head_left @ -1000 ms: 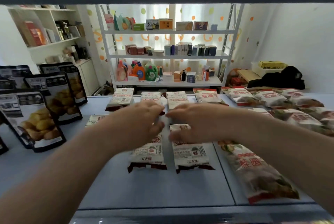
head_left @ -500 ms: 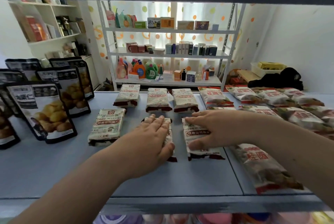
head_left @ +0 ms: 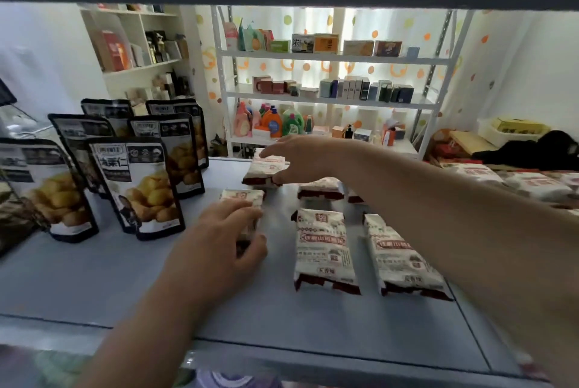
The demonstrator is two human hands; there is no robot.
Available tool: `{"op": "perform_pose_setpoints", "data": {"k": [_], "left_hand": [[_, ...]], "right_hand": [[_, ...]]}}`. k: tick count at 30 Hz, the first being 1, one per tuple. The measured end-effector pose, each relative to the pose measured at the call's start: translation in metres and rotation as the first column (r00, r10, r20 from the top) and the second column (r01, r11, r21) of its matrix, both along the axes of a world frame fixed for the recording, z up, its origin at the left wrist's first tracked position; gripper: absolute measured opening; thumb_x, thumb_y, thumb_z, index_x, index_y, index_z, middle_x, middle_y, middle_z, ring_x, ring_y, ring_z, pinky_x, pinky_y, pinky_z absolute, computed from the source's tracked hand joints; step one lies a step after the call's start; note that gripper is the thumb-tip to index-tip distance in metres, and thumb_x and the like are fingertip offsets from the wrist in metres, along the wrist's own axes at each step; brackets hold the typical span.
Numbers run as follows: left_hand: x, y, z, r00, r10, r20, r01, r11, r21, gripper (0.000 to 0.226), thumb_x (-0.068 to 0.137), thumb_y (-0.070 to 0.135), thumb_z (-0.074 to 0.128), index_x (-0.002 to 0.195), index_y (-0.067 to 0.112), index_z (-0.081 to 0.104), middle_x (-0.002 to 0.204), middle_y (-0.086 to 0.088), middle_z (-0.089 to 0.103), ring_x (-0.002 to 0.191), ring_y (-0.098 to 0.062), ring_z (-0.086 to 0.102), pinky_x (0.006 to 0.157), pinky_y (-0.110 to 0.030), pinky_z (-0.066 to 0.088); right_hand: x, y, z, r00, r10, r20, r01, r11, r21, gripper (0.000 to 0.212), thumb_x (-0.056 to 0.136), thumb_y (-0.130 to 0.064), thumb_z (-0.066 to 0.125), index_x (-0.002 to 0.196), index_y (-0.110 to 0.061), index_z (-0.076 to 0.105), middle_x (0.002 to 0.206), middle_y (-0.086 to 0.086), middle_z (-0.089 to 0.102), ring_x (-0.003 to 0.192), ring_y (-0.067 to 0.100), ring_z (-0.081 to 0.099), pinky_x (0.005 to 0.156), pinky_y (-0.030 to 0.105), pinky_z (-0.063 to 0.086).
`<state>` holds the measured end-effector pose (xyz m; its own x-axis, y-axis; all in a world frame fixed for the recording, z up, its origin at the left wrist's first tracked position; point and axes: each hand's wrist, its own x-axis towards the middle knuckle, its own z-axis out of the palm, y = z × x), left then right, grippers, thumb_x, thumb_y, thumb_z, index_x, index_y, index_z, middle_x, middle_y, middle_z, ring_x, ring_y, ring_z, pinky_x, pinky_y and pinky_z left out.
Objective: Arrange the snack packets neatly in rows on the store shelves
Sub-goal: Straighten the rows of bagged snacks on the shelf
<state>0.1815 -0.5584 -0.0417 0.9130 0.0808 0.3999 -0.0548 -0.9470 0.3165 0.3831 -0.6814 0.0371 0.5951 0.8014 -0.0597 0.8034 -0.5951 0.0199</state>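
On the grey shelf point(head_left: 94, 278) the white snack packets with dark red bottom edges lay flat in two short rows. The left hand point(head_left: 219, 243) rested palm down on the leftmost packet of the near row point(head_left: 242, 198), fingers laid along its top and the thumb curled against its near right corner, so most of that packet was covered. The right hand point(head_left: 300, 157) reached across to the far row, fingers spread and thumb underneath, gripping the leftmost far packet point(head_left: 264, 168) by its right side (whether that packet was lifted clear of the shelf I could not tell). To the right of the left hand, two more packets point(head_left: 324, 249) lay side by side with a narrow gap between them, labels up. Another far-row packet point(head_left: 319, 188) showed under the right forearm. At the left of the shelf, black stand-up pouches point(head_left: 138, 187) printed with yellow pieces stood upright in staggered rows.
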Motion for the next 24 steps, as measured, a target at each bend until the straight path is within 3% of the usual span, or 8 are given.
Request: {"op": "perform_pose_setpoints", "data": {"k": [5, 9, 15, 20, 24], "left_hand": [[-0.003, 0.001, -0.009, 1.000, -0.005, 0.013, 0.005, 1.000, 0.020, 0.064, 0.081, 0.061, 0.038, 0.136, 0.034, 0.052, 0.139, 0.011, 0.048, 0.129, -0.010, 0.038, 0.100, -0.031, 0.044], [-0.005, -0.001, -0.009, 0.996, -0.079, 0.040, 0.075, 0.993, 0.096, 0.054, 0.082, 0.057, 0.044, 0.129, 0.035, 0.058, 0.128, 0.015, 0.054, 0.122, -0.006, 0.041, 0.088, -0.027, 0.049], [-0.007, -0.002, -0.005, 0.982, -0.183, 0.042, 0.177, 0.976, 0.126, 0.045, 0.083, 0.054, 0.050, 0.121, 0.035, 0.063, 0.116, 0.017, 0.059, 0.115, -0.008, 0.046, 0.078, -0.032, 0.054], [-0.008, -0.001, -0.005, 0.971, -0.226, 0.080, 0.215, 0.969, 0.124, 0.038, 0.083, 0.053, 0.054, 0.115, 0.035, 0.066, 0.111, 0.018, 0.060, 0.111, -0.007, 0.046, 0.073, -0.031, 0.054], [-0.008, 0.000, -0.007, 0.962, -0.250, 0.112, 0.238, 0.965, 0.108, 0.030, 0.083, 0.048, 0.056, 0.106, 0.032, 0.067, 0.106, 0.017, 0.059, 0.108, -0.008, 0.047, 0.073, -0.031, 0.052]], "right_hand": [[0.031, 0.021, -0.008, 0.986, -0.066, -0.155, 0.050, 0.993, -0.105, 0.060, 0.087, -0.053, 0.062, 0.143, -0.045, 0.040, 0.150, -0.002, 0.042, 0.130, 0.022, 0.043, 0.100, 0.038, 0.037], [0.037, 0.022, -0.012, 0.979, -0.059, -0.196, 0.051, 0.998, -0.045, 0.051, 0.084, -0.052, 0.067, 0.132, -0.046, 0.050, 0.142, -0.005, 0.047, 0.120, 0.019, 0.047, 0.089, 0.034, 0.037], [0.043, 0.025, -0.010, 0.968, -0.021, -0.251, 0.023, 1.000, 0.007, 0.035, 0.085, -0.041, 0.069, 0.118, -0.039, 0.057, 0.123, -0.006, 0.052, 0.110, 0.017, 0.051, 0.081, 0.032, 0.037], [0.045, 0.033, -0.007, 0.969, -0.030, -0.244, 0.026, 0.999, -0.021, 0.030, 0.081, -0.048, 0.071, 0.108, -0.045, 0.058, 0.125, -0.005, 0.048, 0.111, 0.018, 0.049, 0.092, 0.040, 0.043], [0.047, 0.037, -0.007, 0.960, -0.044, -0.275, 0.035, 0.999, -0.035, 0.024, 0.081, -0.050, 0.070, 0.100, -0.044, 0.058, 0.124, -0.008, 0.048, 0.113, 0.018, 0.048, 0.092, 0.040, 0.042]]}}
